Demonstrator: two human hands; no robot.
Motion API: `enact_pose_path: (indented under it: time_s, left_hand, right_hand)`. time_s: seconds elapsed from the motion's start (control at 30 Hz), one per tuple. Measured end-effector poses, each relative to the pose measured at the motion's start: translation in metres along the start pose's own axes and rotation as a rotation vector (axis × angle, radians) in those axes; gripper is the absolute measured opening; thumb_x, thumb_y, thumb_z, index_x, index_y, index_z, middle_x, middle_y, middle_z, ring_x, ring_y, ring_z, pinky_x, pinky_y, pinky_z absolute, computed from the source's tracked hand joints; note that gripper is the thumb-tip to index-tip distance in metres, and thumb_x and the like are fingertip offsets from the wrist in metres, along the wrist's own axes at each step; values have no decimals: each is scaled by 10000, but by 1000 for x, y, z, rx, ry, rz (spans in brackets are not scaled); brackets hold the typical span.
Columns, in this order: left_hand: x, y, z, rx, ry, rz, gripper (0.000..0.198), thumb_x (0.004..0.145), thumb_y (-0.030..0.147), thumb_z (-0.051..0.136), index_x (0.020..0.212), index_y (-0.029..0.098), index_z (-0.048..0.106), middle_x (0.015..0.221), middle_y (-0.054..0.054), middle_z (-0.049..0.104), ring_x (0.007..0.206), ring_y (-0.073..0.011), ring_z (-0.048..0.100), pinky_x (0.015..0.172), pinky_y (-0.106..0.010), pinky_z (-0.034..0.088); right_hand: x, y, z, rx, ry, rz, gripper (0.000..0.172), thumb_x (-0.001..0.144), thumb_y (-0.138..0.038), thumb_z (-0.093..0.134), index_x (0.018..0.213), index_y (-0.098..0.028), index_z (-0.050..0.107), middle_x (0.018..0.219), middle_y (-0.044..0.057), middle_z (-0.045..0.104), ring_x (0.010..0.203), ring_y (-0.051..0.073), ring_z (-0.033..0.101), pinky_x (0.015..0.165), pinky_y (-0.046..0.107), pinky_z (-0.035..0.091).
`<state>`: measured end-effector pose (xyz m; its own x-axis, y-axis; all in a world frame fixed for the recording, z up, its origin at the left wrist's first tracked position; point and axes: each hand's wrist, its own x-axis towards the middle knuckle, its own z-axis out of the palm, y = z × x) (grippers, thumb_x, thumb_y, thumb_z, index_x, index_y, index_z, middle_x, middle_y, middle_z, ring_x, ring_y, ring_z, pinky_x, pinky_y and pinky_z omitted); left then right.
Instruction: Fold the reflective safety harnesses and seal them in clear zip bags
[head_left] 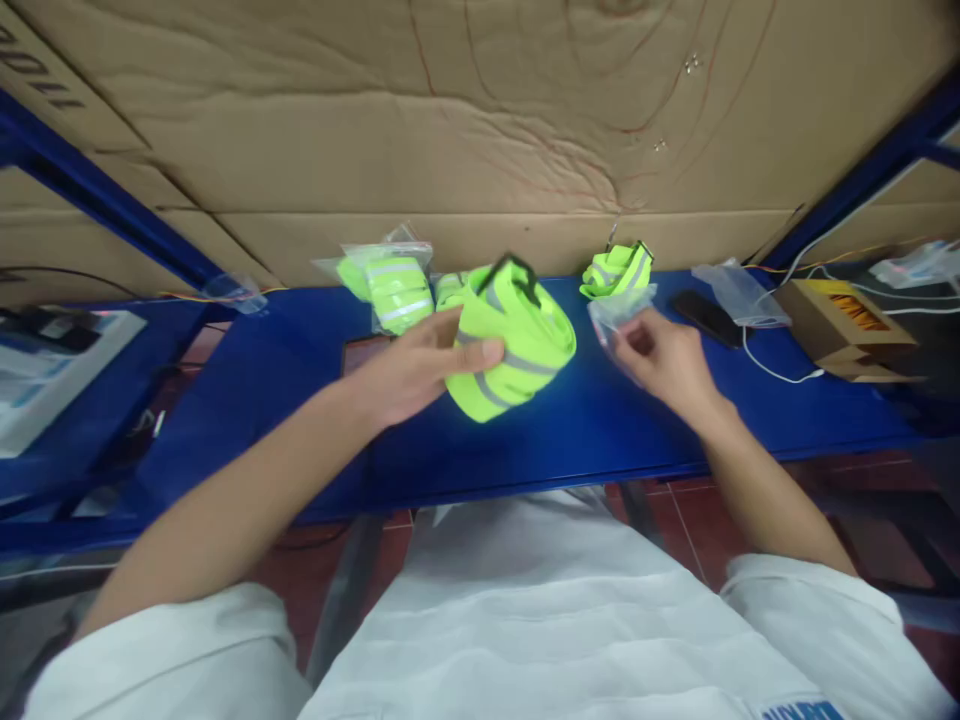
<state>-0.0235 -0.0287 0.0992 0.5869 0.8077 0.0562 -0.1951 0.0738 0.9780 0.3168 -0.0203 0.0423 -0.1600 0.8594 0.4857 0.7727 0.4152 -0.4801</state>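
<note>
My left hand (pixel 439 365) is wrapped round a rolled neon-yellow reflective strap (pixel 517 345) with grey stripes and a black buckle, held above the blue table (pixel 585 420). To the right, my right hand (pixel 664 360) pinches a clear plastic bag (pixel 616 312) between thumb and fingers. Just behind that bag lies another yellow strap bundle (pixel 619 268) with a black buckle. Behind my left hand, a bagged yellow bundle (pixel 397 290) rests near the cardboard wall, and one more is partly hidden by the held strap.
On the right are a dark phone (pixel 706 317), an empty-looking clear bag (pixel 742 293), a white cable and an open cardboard box (pixel 847 325). A crumpled clear bag (pixel 236 292) lies at the left. Cardboard (pixel 450 150) stands behind the table, between blue frame posts.
</note>
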Motion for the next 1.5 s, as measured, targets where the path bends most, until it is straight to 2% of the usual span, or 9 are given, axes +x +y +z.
enact_pose_path:
  time_s: [0.13,0.27,0.4,0.53,0.67,0.83,1.17,1.27,1.5]
  left_hand:
    - [-9,-37,2,-64,-107,-266,688,788,481,1024,1316,123,767,1304,-183,803,1067,-312,820,876,-334,685]
    - [6,-60,-11,-40,-88,-356,780,726,455,1069,1354,129,740,1343,-176,789,1064,-283,803,894,-318,652]
    - [10,-60,-24,-1,-56,-344,869,731,443,1067,1458,173,674,1447,-160,742,1159,-291,777,944,-322,625]
    - [10,-62,-30,122,85,-379,973,684,458,1092,1471,188,587,1375,-142,742,1176,-288,750,940,-350,623]
    - [14,-71,-32,160,211,-364,1139,643,490,1099,1537,205,453,1232,-117,750,1093,-290,756,929,-403,622]
    - [18,-70,-32,295,140,-163,854,757,547,1012,1430,182,634,1411,-120,714,1345,-337,663,1138,-432,550]
    - [21,-68,-31,348,414,-96,772,760,590,971,1275,173,576,1318,-116,704,1263,-316,667,1036,-426,568]
    - [25,-73,-30,431,475,-66,692,801,588,924,1235,190,560,1267,-100,700,1239,-310,665,1039,-439,548]
    - [32,-73,-30,594,488,6,607,839,567,865,1201,203,540,1178,-78,677,1162,-287,642,970,-391,523]
  right_hand:
    - [13,-48,51,171,-64,-119,22,936,-213,685,945,-193,681,749,21,705,641,174,643,639,270,426]
    - [22,-54,77,223,-143,-209,151,840,-57,656,918,-185,682,772,11,686,671,158,599,632,259,359]
    - [23,-47,81,286,-135,-199,125,928,-107,637,975,-178,730,813,16,715,715,153,643,671,245,428]
    - [23,-49,78,473,-81,-146,247,1073,-399,684,1073,-175,788,853,31,762,707,159,674,659,252,485]
    - [18,-57,74,385,-111,-261,241,1121,-360,640,1132,-193,814,1004,60,810,810,179,730,750,280,533]
    - [15,-57,73,334,-89,-338,232,1153,-310,600,1172,-181,791,1085,82,815,902,201,769,838,301,578]
    - [7,-50,84,82,93,-499,225,1171,-278,567,1177,-169,764,1099,120,827,982,272,781,892,417,581]
    - [3,-55,91,52,66,-497,254,1180,-257,527,1191,-170,765,1113,131,828,1001,279,783,910,433,589]
    - [1,-65,93,62,80,-472,259,1186,-267,504,1211,-169,742,1110,126,824,1021,273,788,919,416,596]
